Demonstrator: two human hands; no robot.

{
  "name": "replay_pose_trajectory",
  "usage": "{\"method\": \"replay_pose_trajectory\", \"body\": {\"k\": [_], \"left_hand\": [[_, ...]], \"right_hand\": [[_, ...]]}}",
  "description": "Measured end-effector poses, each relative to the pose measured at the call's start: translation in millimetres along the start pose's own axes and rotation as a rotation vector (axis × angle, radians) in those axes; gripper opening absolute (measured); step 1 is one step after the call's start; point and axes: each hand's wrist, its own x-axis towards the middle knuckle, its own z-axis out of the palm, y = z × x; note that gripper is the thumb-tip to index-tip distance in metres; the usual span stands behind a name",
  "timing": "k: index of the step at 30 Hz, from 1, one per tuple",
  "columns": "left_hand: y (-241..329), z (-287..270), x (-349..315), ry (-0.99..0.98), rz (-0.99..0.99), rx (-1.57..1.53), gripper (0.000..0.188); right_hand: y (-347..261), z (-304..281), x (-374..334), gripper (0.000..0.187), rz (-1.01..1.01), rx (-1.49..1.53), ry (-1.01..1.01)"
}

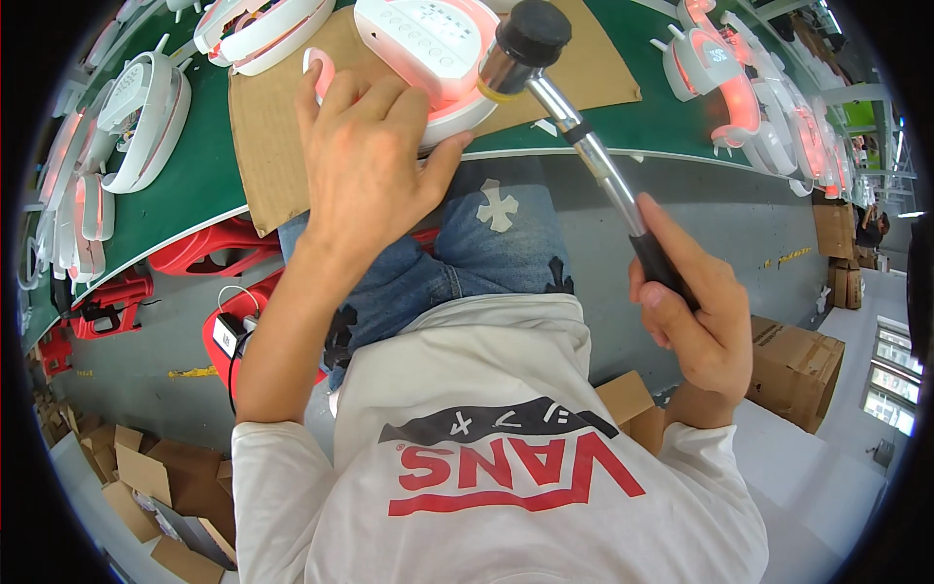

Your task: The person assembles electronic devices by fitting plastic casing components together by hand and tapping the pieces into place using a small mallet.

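Observation:
My right hand [702, 316] grips the dark handle of a mallet [605, 173] with a shiny metal shaft and a black rubber face. The mallet's head overlaps the right rim of a white lamp with a digital clock face [433, 39] and a pink glow; whether they touch I cannot tell. My left hand [368, 161] is bent over the near left side of this lamp, thumb along its lower rim, and its fingertips are partly hidden. The lamp lies on a brown cardboard sheet [268, 165] at the table edge.
More white lamps [148, 122] crowd the green table [209, 146] on the left, with glowing ones [715, 73] on the right. Red stools [219, 248] stand under the table. A power adapter [231, 334] with cables sits on one. Cardboard boxes [793, 370] are on the floor.

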Motion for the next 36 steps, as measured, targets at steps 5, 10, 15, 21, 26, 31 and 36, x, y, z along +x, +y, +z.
{"method": "replay_pose_trajectory", "body": {"k": [5, 10, 15, 21, 26, 31, 36], "left_hand": [[-19, -16, 6, -0.132, 0.033, -0.075, 0.027], [-22, -33, 3, -0.118, 0.120, 0.010, 0.030], [-8, -12, -9, -0.077, -0.090, 0.094, 0.040], [-5, 3, -7, 0.016, -0.136, 0.066, 0.039], [-9, 6, -4, 0.085, -0.065, -0.013, 0.040], [-13, 5, -5, 0.071, -0.024, -0.030, 0.039], [-14, 5, -4, 0.031, -0.087, -0.128, 0.035]], "right_hand": [[-10, -15, -8, 0.060, -0.082, -0.040, 0.062], [9, -8, 5, 0.060, -0.082, -0.078, -0.098], [0, 2, 6, 0.059, 0.075, 0.052, -0.091], [-6, 2, 16, 0.061, -0.011, -0.010, -0.065], [-10, -1, 18, 0.060, -0.052, -0.048, -0.089], [-8, -9, 21, 0.060, -0.047, -0.124, -0.113], [-20, -19, 5, 0.059, -0.104, -0.077, -0.015]]}}
